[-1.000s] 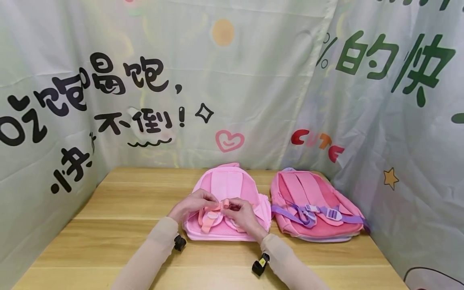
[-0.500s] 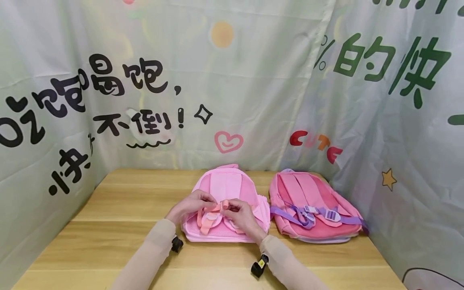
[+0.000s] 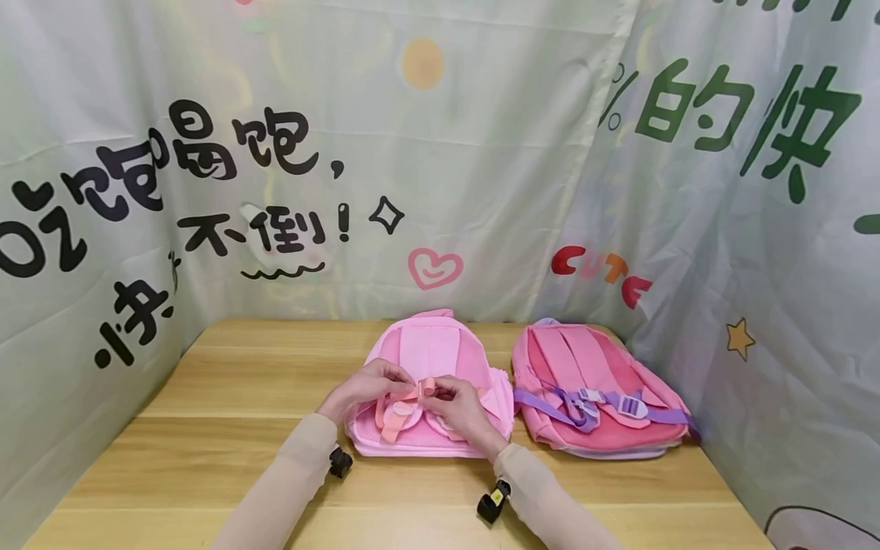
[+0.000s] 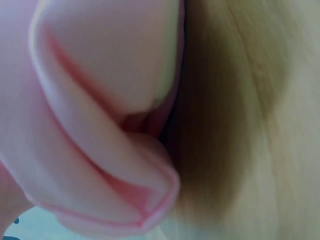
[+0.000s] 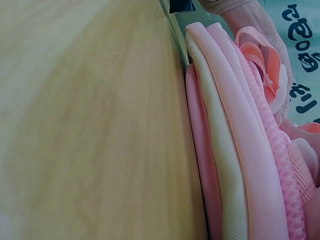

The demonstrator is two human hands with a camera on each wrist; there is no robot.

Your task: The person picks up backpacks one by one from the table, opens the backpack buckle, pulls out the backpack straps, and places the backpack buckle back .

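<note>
A light pink backpack lies on the table with its strap side facing up. Over its lower middle, my left hand pinches a coral webbing strap. Close beside it, my right hand pinches a small rolled loop of the same coral webbing. The right wrist view shows the backpack's layered edge and coral strap loops near the left hand. Pink folded fabric fills much of the left wrist view, hiding the left fingers there.
A darker pink backpack with purple straps lies just to the right, also strap side up. The wooden table meets a printed cloth backdrop behind and at both sides.
The camera view shifts slightly and comes back. Both hands keep their hold on the coral webbing, and neither backpack has visibly moved.
</note>
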